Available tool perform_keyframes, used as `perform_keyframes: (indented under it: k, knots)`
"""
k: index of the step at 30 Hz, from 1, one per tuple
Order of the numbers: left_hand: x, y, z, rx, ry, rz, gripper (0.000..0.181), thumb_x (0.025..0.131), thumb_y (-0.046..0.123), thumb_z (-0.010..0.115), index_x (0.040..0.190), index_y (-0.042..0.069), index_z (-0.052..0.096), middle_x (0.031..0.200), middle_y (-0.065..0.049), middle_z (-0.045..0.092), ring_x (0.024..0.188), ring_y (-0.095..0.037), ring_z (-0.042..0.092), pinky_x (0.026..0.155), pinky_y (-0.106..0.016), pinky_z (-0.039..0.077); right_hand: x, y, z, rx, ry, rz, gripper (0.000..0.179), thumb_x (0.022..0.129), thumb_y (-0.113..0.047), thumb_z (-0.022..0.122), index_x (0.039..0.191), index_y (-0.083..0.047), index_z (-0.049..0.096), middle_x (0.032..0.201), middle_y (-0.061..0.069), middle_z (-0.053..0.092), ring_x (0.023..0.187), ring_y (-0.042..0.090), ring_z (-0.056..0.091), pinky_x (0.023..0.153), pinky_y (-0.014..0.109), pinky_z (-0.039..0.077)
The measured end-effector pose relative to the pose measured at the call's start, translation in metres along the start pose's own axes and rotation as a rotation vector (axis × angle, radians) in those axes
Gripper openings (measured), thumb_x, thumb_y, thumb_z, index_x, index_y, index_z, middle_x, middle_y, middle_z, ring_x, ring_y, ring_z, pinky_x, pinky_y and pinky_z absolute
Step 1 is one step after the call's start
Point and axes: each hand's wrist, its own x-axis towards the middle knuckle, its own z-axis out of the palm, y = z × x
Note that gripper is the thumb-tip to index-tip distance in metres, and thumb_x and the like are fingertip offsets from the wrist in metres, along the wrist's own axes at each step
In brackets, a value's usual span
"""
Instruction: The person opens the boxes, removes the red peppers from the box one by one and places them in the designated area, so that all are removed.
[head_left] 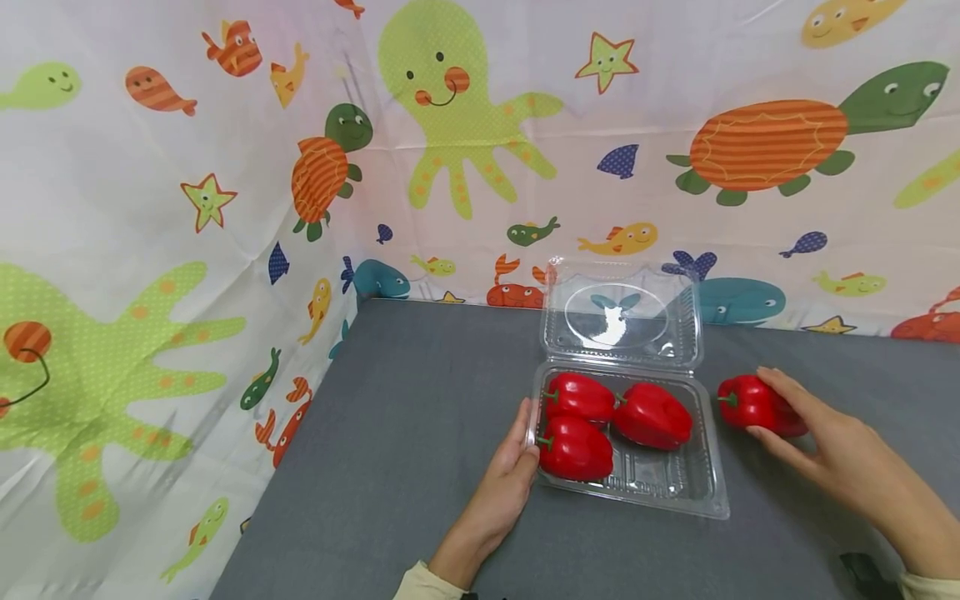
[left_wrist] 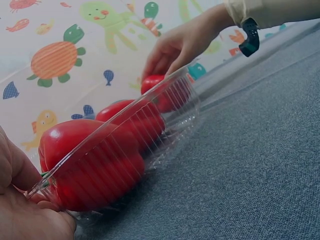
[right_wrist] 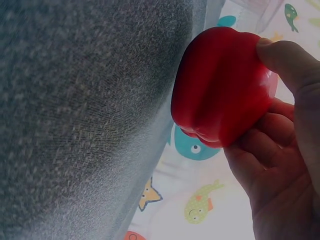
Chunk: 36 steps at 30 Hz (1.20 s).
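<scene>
My right hand (head_left: pixel 832 446) grips a red bell pepper (head_left: pixel 757 406) just right of the clear plastic clamshell box (head_left: pixel 705 492). Thumb and fingers wrap the pepper (right_wrist: pixel 222 87) from opposite sides in the right wrist view. My left hand (head_left: pixel 498 487) holds the box by its left edge, the thumb at the rim and fingers along the outer side. Inside lie three more red peppers: one at the back left (head_left: pixel 581 396), one at the front left (head_left: pixel 576 450) and one toward the right (head_left: pixel 652 415). The front right of the box floor shows bare ridged plastic.
The box's lid (head_left: pixel 618 321) stands raised at the back, close to the patterned curtain (head_left: pixel 480 233). Grey cloth (head_left: pixel 390 433) covers the table. A dark strap (left_wrist: pixel 249 37) sits around the right wrist.
</scene>
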Motion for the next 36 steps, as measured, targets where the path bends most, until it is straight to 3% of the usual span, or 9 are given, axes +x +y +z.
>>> perform_keyframes:
  k: [3, 7, 14, 18, 26, 36]
  knots:
    - [0.001, 0.0, 0.001, 0.004, 0.001, 0.0, 0.069, 0.111, 0.004, 0.035, 0.171, 0.013, 0.001, 0.178, 0.002, 0.006, 0.163, -0.015, 0.004, 0.128, -0.029, 0.015, 0.001, 0.002, 0.001, 0.008, -0.009, 0.004, 0.105, 0.074, -0.02, 0.096, 0.161, -0.009, 0.038, 0.134, 0.038, 0.059, 0.088, 0.048, 0.068, 0.061, 0.056, 0.062]
    - [0.001, 0.001, 0.001, 0.003, 0.002, 0.0, 0.069, 0.111, 0.004, 0.035, 0.171, 0.014, 0.002, 0.178, 0.002, 0.006, 0.163, -0.016, 0.004, 0.128, -0.029, 0.016, 0.0, 0.003, 0.002, 0.008, -0.021, 0.006, 0.104, 0.075, -0.02, 0.095, 0.161, -0.009, 0.038, 0.136, 0.04, 0.057, 0.093, 0.055, 0.068, 0.065, 0.061, 0.062]
    - [0.0, 0.0, 0.001, 0.005, 0.005, -0.005, 0.069, 0.111, 0.003, 0.035, 0.171, 0.015, 0.003, 0.178, 0.001, 0.005, 0.163, -0.017, 0.004, 0.129, -0.036, 0.013, 0.0, 0.003, 0.003, 0.005, -0.025, 0.0, 0.106, 0.076, -0.02, 0.095, 0.163, -0.011, 0.036, 0.137, 0.039, 0.057, 0.09, 0.053, 0.069, 0.066, 0.062, 0.061]
    - [0.0, 0.0, 0.001, 0.001, 0.009, -0.009, 0.069, 0.111, 0.003, 0.035, 0.171, 0.015, 0.003, 0.178, 0.001, 0.005, 0.163, -0.018, 0.003, 0.13, -0.038, 0.012, 0.002, 0.005, 0.003, 0.016, -0.033, -0.012, 0.107, 0.077, -0.021, 0.094, 0.165, -0.011, 0.033, 0.145, 0.037, 0.053, 0.097, 0.058, 0.067, 0.069, 0.066, 0.06]
    - [0.0, 0.0, 0.001, -0.005, 0.002, -0.002, 0.069, 0.111, 0.002, 0.033, 0.171, 0.013, 0.002, 0.178, 0.002, 0.005, 0.163, -0.016, 0.002, 0.129, -0.034, 0.012, 0.006, 0.008, 0.002, 0.039, -0.108, 0.055, 0.106, 0.084, -0.031, 0.089, 0.168, -0.011, 0.026, 0.153, 0.036, 0.046, 0.108, 0.065, 0.061, 0.071, 0.065, 0.061]
    - [0.001, 0.0, 0.0, 0.001, 0.003, -0.008, 0.068, 0.111, 0.003, 0.034, 0.171, 0.013, 0.002, 0.178, 0.002, 0.007, 0.163, -0.016, 0.003, 0.129, -0.035, 0.012, 0.004, 0.013, 0.005, 0.052, -0.118, 0.089, 0.107, 0.088, -0.036, 0.086, 0.17, -0.014, 0.02, 0.154, 0.036, 0.044, 0.112, 0.064, 0.057, 0.073, 0.068, 0.06]
